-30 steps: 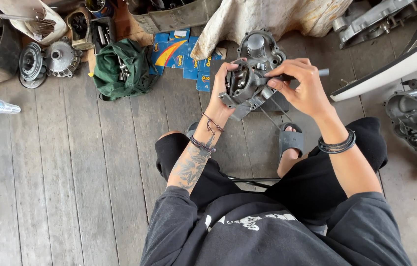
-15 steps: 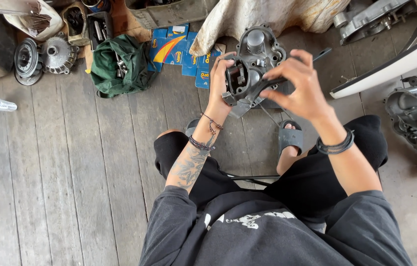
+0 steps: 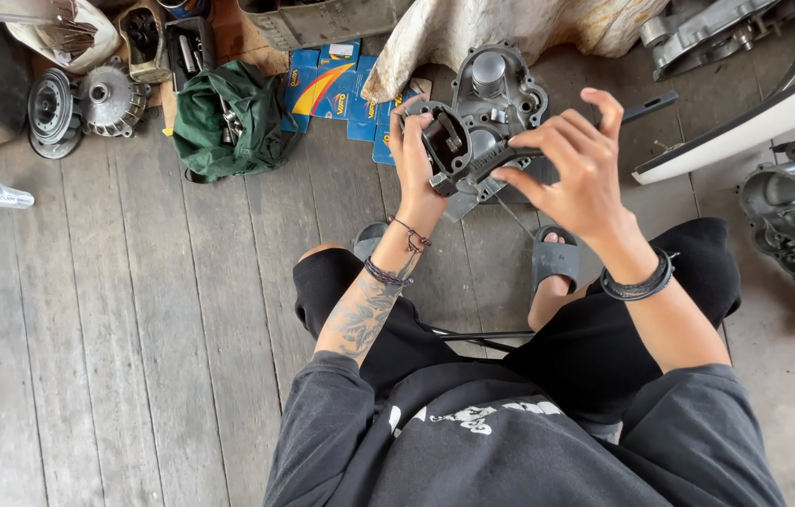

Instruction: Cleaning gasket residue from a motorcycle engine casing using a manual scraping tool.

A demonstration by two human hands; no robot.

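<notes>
Head view, the only one: your left hand (image 3: 413, 155) was clenched around a small grey metal part (image 3: 444, 145), a cast housing with an open hollow facing you, held up in the air above the larger engine cover (image 3: 496, 89) that lay on the wooden floor (image 3: 135, 310). Your right hand (image 3: 571, 169) gripped a long dark tool (image 3: 557, 136) by its shaft, fingers wrapped and the thumb underneath, its near end pressed against the part and its far end sticking out past your fingers toward the white panel (image 3: 745, 122). Whether the tool tip was properly seated I couldn't tell (your fingers hid the contact). Risks, as I judged them: the part was braced by one hand only, so a hard push or twist could have rotated it out of your grip and dropped it onto the cover or your sandalled foot (image 3: 555, 258) just below. If the tip slipped off, it could have jabbed your left fingers, which sat right at the rim. The green cloth (image 3: 229, 122) with loose tools and the blue boxes (image 3: 332, 89) lay near enough to swallow any small piece that fell.
</notes>
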